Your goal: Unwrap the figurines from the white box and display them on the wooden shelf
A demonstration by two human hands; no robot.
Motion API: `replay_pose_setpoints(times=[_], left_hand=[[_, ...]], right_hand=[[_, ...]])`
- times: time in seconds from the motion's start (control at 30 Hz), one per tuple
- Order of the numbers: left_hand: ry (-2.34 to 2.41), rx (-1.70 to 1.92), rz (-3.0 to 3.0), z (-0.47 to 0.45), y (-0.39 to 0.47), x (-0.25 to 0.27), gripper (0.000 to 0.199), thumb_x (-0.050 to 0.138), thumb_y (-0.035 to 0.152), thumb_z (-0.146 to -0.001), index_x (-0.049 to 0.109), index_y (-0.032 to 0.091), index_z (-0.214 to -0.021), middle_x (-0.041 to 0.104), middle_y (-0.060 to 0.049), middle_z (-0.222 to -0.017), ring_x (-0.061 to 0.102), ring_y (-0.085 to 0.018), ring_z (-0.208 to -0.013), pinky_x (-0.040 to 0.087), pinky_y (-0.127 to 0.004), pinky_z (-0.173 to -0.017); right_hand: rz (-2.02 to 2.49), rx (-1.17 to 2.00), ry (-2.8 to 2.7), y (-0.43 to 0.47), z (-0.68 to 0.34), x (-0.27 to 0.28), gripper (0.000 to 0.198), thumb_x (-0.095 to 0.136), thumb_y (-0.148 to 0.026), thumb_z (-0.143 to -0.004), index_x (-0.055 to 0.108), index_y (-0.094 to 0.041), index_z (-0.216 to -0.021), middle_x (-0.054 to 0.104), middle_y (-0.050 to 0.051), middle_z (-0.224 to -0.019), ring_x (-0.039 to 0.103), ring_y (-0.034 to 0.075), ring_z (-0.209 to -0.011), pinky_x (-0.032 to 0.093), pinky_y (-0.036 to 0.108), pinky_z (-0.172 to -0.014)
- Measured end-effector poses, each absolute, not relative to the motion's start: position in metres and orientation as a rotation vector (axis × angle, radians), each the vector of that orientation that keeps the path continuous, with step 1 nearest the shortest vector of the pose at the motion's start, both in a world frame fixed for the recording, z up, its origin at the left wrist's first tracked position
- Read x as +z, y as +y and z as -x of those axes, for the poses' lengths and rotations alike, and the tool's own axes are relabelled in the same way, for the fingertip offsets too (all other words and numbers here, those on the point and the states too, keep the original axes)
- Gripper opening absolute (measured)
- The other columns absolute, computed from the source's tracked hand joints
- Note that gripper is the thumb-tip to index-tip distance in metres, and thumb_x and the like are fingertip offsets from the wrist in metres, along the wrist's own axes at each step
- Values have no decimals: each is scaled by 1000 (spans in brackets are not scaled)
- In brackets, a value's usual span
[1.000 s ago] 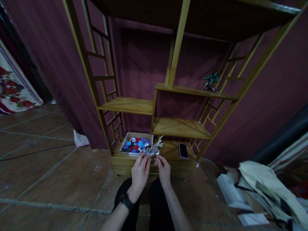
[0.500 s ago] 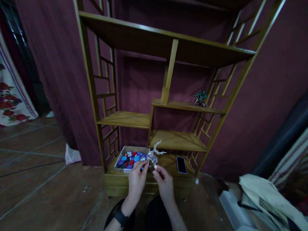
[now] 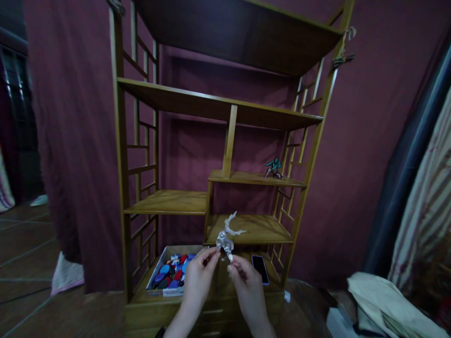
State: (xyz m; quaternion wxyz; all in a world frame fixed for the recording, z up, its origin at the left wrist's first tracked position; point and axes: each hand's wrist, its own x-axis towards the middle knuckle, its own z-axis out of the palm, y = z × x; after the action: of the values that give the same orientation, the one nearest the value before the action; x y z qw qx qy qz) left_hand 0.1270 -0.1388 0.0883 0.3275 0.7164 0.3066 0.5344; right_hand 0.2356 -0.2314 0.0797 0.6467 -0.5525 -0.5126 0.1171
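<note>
A clear deer figurine (image 3: pixel 225 240) with tall branching antlers is held between my two hands, in front of the shelf's lower part. My left hand (image 3: pixel 200 274) pinches its left side between thumb and fingertips. With a similar pinch, my right hand (image 3: pixel 246 281) grips the lower right end of it. Behind my left hand stands a shallow box (image 3: pixel 163 291) filled with red, blue and black round pieces and small figures. To the right of my right hand a phone (image 3: pixel 260 269) lies on the bottom board.
The wooden shelf unit (image 3: pixel 167 201) has stepped boards and lattice sides. A green action figure (image 3: pixel 274 168) stands on the middle right board. Pale cloth (image 3: pixel 391 300) lies on the floor at right; a dark red curtain (image 3: pixel 70 164) hangs at left.
My view has tilted upward, so the shelf sits lower and further left in the picture. Both hands still hold the deer figurine, now raised to overlap the lower right board.
</note>
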Motion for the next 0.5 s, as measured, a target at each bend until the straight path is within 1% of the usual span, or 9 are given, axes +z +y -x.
replay_pose_setpoints(times=[0.23, 0.4, 0.5], left_hand=[[737, 1503, -2166, -154, -148, 154, 21, 53, 36, -79, 68, 24, -86, 69, -3, -84, 63, -18, -74, 49, -30, -67], [687, 1575, -2322, -185, -146, 208, 19, 52, 33, -81, 68, 24, -88, 68, -2, -85, 62, -17, -76, 46, -27, -68], [733, 1576, -2371, -206, -142, 245, 18, 54, 32, -80, 69, 23, -87, 69, -3, -88, 61, -17, -80, 44, -27, -72]], right_hand=[[1204, 111, -1074, -230, -279, 121, 29, 55, -35, -79, 66, -19, -100, 69, 7, -86, 64, 19, -71, 53, 28, -63], [1181, 51, -1063, -223, -317, 171, 31, 58, -37, -76, 66, -17, -99, 69, 7, -83, 64, 18, -70, 53, 28, -60], [1141, 78, -1081, -213, -342, 208, 32, 60, -38, -73, 66, -16, -96, 69, 7, -79, 64, 17, -67, 52, 25, -55]])
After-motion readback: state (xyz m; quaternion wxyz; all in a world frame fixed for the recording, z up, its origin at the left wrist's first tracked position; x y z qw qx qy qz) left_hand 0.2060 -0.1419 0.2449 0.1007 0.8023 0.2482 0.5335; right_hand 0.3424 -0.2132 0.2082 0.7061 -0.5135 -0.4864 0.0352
